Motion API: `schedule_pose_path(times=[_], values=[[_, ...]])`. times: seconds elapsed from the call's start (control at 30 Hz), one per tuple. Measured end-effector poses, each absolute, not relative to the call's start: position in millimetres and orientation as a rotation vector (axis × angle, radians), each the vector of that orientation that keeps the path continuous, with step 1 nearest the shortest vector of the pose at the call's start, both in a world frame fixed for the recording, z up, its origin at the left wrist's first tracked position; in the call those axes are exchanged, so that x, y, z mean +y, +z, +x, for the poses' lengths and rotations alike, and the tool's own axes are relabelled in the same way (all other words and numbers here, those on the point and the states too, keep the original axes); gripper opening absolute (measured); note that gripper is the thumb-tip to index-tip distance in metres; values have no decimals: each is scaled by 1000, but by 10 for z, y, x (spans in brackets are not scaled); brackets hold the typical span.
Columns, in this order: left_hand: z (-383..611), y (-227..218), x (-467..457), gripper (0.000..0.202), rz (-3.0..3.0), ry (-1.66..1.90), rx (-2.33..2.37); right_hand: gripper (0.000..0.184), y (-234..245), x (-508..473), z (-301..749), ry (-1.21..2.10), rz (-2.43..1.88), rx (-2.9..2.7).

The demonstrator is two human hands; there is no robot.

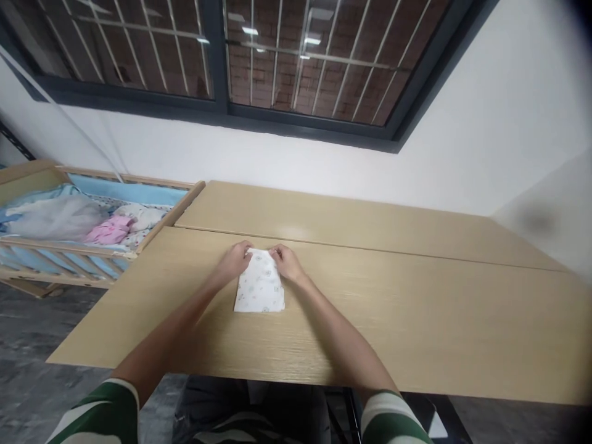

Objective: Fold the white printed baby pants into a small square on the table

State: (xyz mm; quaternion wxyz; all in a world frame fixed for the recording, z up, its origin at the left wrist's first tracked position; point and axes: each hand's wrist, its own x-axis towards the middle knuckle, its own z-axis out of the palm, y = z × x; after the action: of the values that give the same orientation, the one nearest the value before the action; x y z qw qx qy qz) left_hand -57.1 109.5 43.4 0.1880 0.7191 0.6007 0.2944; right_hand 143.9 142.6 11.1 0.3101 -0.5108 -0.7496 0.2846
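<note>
Hands meet at the far end of a small white cloth [259, 291] lying flat on the wooden table [416, 296]. The left hand [235, 261] is on its far left corner, the right hand [287, 263] on its far right corner, both equally close. Both curl down onto it; I cannot tell if they pinch or only press. The cloth's long side runs near to far, so most of it lies nearer than the hands.

Even indoor light, lamps [250, 31] reflected in window [324, 80], corners dark/warped, prob. fisheye.
</note>
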Motion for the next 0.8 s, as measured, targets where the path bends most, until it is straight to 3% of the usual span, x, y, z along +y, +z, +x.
schedule_pose_path(times=[0.2,0.33,0.5,0.63,0.8], values=[[-370,370,547,42,2125,873,1852,32,149,1296,1553,595,-1341,-2097],[-121,94,-352,50,2385,791,1935,50,428,857,1508,452,-932,-2501],[63,-297,-867,44,2532,664,1967,56,448,392,1225,617,-397,-2869],[28,-345,-822,45,2506,653,1952,56,186,479,1173,651,-477,-2939],[-36,-344,-745,54,2556,682,1957,56,-30,1033,1227,439,-730,-2910]])
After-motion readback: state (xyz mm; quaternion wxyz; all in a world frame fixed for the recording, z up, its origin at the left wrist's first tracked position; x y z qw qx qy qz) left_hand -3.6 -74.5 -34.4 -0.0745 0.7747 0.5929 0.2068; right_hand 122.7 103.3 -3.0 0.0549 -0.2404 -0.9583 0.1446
